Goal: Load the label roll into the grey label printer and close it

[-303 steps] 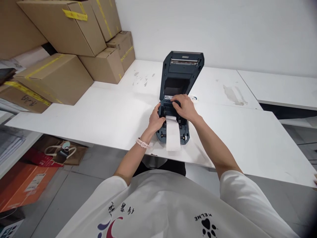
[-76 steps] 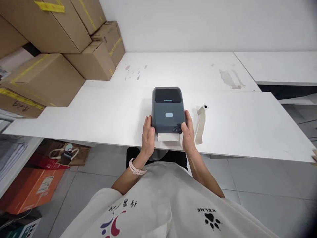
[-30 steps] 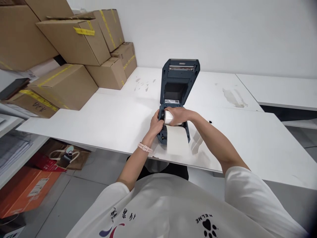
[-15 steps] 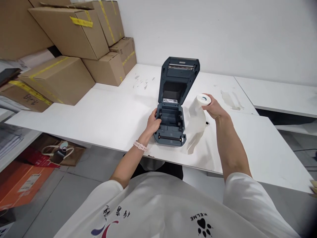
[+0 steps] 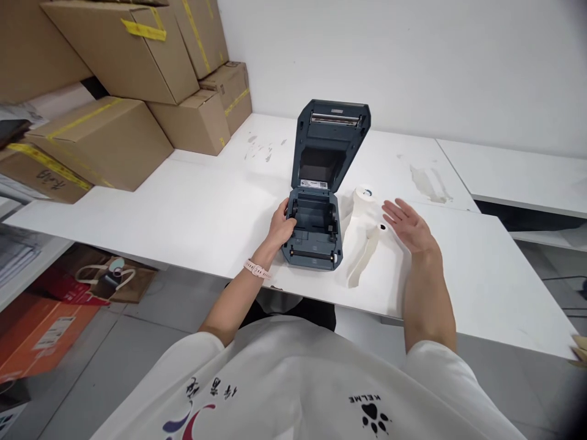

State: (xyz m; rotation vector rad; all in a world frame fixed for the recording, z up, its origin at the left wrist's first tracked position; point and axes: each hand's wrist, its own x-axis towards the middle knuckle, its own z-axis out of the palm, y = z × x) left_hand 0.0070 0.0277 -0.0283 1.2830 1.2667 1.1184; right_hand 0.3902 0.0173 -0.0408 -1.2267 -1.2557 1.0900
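A dark grey label printer point(image 5: 316, 226) sits on the white table point(image 5: 192, 214) with its lid point(image 5: 329, 143) tipped up and its paper bay bare. My left hand point(image 5: 280, 225) grips the printer's left side wall. A white paper roll point(image 5: 363, 199) stands on end just right of the printer, its loose tail point(image 5: 360, 263) trailing toward the table's near edge beside a second small roll point(image 5: 380, 228). My right hand point(image 5: 408, 226) hovers to the right of the roll, fingers spread, holding nothing.
Several cardboard boxes point(image 5: 114, 104) with yellow tape are stacked at the back left. A second white table point(image 5: 518, 171) adjoins at the right. Under the table at left are an orange box point(image 5: 41, 330) and a brown bag point(image 5: 110, 278).
My right hand lifted the paper roll out of the open printer, set it upright on the table to the right and let go. My left hand stayed on the printer.
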